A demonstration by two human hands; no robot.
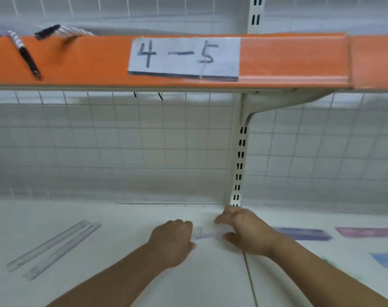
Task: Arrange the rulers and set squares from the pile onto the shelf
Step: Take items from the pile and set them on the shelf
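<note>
Shelf (126, 216) surface, white, fills the lower half of our view. At 8 o'clock we see a ruler pair (53, 247), clear, lying side by side and slanted from 7 toward 1 o'clock. Near 6 o'clock our left hand (173, 242) sits knuckles up with its fingers curled, at the left end of a clear ruler (207, 234) lying flat on the shelf. Blur hides the fingertips, so we cannot tell whether that grip holds the ruler or nothing. Straight above, at 12 o'clock, an orange rail (113, 60) carries a label (184, 56) reading 4-5. Our right hand (244, 231) arches over the ruler's 3 o'clock end, forefinger at the far edge and thumb at the near edge: a narrow grip pinching the ruler. At 12 o'clock from this hand stands a slotted post (239, 165). Toward 3 o'clock lie a purple ruler (303, 233), then a pink ruler (365, 232), with a blue piece (385, 260) at 4 o'clock, cut off by the frame.
</note>
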